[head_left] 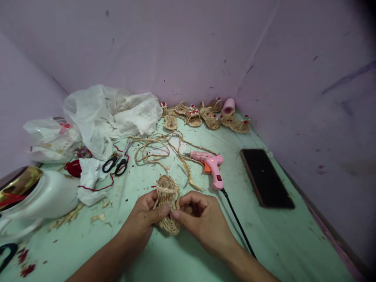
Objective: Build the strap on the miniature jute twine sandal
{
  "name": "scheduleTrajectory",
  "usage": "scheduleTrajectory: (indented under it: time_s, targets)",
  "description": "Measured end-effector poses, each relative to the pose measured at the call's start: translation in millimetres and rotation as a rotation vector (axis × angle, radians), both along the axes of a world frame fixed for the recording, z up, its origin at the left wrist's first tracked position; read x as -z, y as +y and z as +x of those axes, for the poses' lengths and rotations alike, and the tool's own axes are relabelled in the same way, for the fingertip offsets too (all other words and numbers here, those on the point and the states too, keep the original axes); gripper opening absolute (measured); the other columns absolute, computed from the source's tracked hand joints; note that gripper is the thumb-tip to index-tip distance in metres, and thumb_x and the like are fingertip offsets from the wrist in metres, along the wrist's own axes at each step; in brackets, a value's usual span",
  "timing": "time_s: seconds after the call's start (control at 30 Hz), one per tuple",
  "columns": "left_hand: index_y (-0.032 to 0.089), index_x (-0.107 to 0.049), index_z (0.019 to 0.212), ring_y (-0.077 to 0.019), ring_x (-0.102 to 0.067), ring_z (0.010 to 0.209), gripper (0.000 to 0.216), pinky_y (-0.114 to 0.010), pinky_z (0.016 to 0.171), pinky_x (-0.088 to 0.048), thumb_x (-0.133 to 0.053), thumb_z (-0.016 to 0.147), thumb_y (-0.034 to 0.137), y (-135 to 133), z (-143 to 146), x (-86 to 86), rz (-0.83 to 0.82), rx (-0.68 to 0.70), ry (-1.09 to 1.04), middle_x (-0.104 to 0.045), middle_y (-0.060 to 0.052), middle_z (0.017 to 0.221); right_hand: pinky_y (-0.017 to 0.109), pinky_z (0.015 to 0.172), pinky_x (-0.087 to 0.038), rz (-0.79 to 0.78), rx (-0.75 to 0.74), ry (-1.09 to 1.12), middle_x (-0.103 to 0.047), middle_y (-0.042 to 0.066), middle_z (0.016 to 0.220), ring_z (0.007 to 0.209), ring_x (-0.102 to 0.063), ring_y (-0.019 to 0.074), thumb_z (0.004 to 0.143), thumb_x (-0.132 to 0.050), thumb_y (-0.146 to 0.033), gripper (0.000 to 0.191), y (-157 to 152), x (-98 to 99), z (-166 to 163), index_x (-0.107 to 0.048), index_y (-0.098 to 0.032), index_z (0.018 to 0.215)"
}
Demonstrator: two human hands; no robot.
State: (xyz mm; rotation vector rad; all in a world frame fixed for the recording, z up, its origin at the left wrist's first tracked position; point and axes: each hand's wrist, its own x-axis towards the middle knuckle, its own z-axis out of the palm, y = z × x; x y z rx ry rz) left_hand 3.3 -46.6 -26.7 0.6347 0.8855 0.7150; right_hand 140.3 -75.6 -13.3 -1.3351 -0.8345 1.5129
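Between my two hands is a small slipper of coiled straw rope (167, 189), with a strap across its upper end, held just above the table. My left hand (147, 213) grips its left edge, thumb lying over the front. My right hand (198, 213) is closed at the right edge, thumb and fingers pinching near the middle of the sole, where a tiny dark red bit shows. A pink glue gun (210, 162) lies just beyond my right hand. Loose braided straw rope (179, 150) trails across the table behind the slipper.
Black-handled scissors (119, 162) and red yarn (73, 168) lie left, near a white plastic jug (55, 192). White plastic bags (117, 113) fill the back left. Several straw slippers (210, 117) line the wall. A phone (266, 178) lies right; the gun's black cord (237, 221) runs toward me.
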Motion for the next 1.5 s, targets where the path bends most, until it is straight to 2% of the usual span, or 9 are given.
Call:
scheduleTrajectory:
  time_s: [0.3, 0.5, 0.6, 0.77, 0.87, 0.93, 1.1, 1.27, 1.5]
  targets:
    - [0.014, -0.060, 0.091, -0.0181, -0.062, 0.076, 0.030, -0.027, 0.069, -0.046, -0.070, 0.064, 0.019, -1.5, -1.0, 0.5, 0.036, 0.011, -0.004, -0.067, -0.005, 0.081, 0.020, 0.043, -0.030, 0.039, -0.028, 0.005, -0.046, -0.007, 0.047, 0.043, -0.038, 0.0063, 0.058, -0.071, -0.025, 0.018, -1.5, 4.0, 2.9, -0.056, -0.015, 0.061]
    - [0.011, -0.059, 0.098, -0.0185, -0.061, 0.076, 0.029, -0.030, 0.072, -0.046, -0.063, 0.072, 0.023, -2.1, 0.0, -1.0, 0.075, 0.126, -0.008, -0.066, -0.009, 0.085, 0.020, 0.043, -0.036, 0.022, -0.021, 0.048, -0.053, -0.003, 0.057, 0.045, -0.043, 0.0078, 0.061, -0.068, -0.032, 0.026, 3.2, 9.3, 6.9, -0.058, -0.014, 0.077]
    - [0.011, -0.058, 0.095, -0.0188, -0.060, 0.072, 0.031, -0.031, 0.069, -0.046, -0.064, 0.069, 0.028, -0.3, -3.5, -5.2, 0.088, 0.078, 0.124, -0.065, -0.009, 0.080, 0.022, 0.049, -0.039, 0.031, -0.024, 0.097, -0.056, -0.002, 0.059, 0.049, -0.047, 0.0089, 0.060, -0.069, -0.033, 0.025, 6.0, 8.5, 10.0, -0.058, -0.014, 0.072]
    - [0.019, -0.059, 0.083, -0.0139, -0.054, 0.071, 0.027, -0.022, 0.065, -0.043, -0.071, 0.059, 0.022, -3.3, -9.7, -17.0, 0.574, -0.383, 0.719, -0.060, -0.002, 0.082, 0.024, 0.052, -0.041, 0.040, -0.020, 0.012, -0.059, 0.000, 0.060, 0.052, -0.049, 0.0106, 0.057, -0.070, -0.025, 0.020, 5.3, 8.2, 7.2, -0.060, -0.013, 0.070]
    - [0.018, -0.061, 0.063, -0.0123, -0.053, 0.063, 0.004, -0.020, 0.059, -0.041, -0.065, 0.062, 0.017, -8.7, -5.9, -25.1, 0.781, -0.217, 0.768, -0.059, -0.001, 0.068, 0.023, 0.051, -0.041, 0.060, -0.025, -0.033, -0.056, -0.002, 0.055, 0.050, -0.048, 0.0098, 0.057, -0.069, -0.019, 0.014, 1.6, 8.0, 1.1, -0.060, -0.014, 0.066]
    - [0.016, -0.062, 0.059, -0.0123, -0.054, 0.059, 0.005, -0.019, 0.054, -0.041, -0.060, 0.063, 0.017, -10.7, -1.7, -27.9, 0.702, -0.068, 0.706, -0.059, -0.001, 0.062, 0.024, 0.054, -0.044, 0.090, -0.056, -0.033, -0.059, 0.000, 0.061, 0.054, -0.052, 0.0114, 0.057, -0.068, -0.016, 0.017, -1.2, 7.2, -2.7, -0.062, -0.014, 0.073]
    - [0.013, -0.059, 0.062, -0.0103, -0.050, 0.049, 0.009, -0.019, 0.047, -0.039, -0.060, 0.061, 0.022, -5.0, -0.5, -25.3, 0.365, 0.008, 0.689, -0.057, 0.000, 0.055, 0.026, 0.064, -0.048, 0.269, -0.091, -0.233, -0.062, 0.005, 0.085, 0.073, -0.058, 0.0161, 0.060, -0.061, -0.007, 0.029, -6.0, 8.8, -7.8, -0.065, -0.017, 0.088]
    - [0.013, -0.058, 0.060, -0.0094, -0.048, 0.047, 0.009, -0.019, 0.045, -0.037, -0.057, 0.061, 0.021, -1.1, -5.0, -25.9, 0.322, 0.092, 0.709, -0.055, 0.001, 0.050, 0.024, 0.051, -0.047, 0.263, -0.085, -0.278, -0.057, 0.004, 0.076, 0.059, -0.055, 0.0129, 0.064, -0.058, -0.011, 0.016, -7.7, 9.3, -9.3, -0.065, -0.014, 0.078]
    - [0.015, -0.054, 0.056, -0.0087, -0.044, 0.041, 0.009, -0.020, 0.040, -0.034, -0.050, 0.062, 0.021, -6.4, -4.7, -30.5, 0.292, 0.155, 0.691, -0.050, 0.003, 0.046, 0.024, 0.051, -0.043, 0.490, -0.151, -0.580, -0.055, 0.004, 0.073, 0.060, -0.052, 0.0127, 0.066, -0.052, -0.006, 0.012, -17.2, 1.6, -12.7, -0.057, -0.017, 0.067]
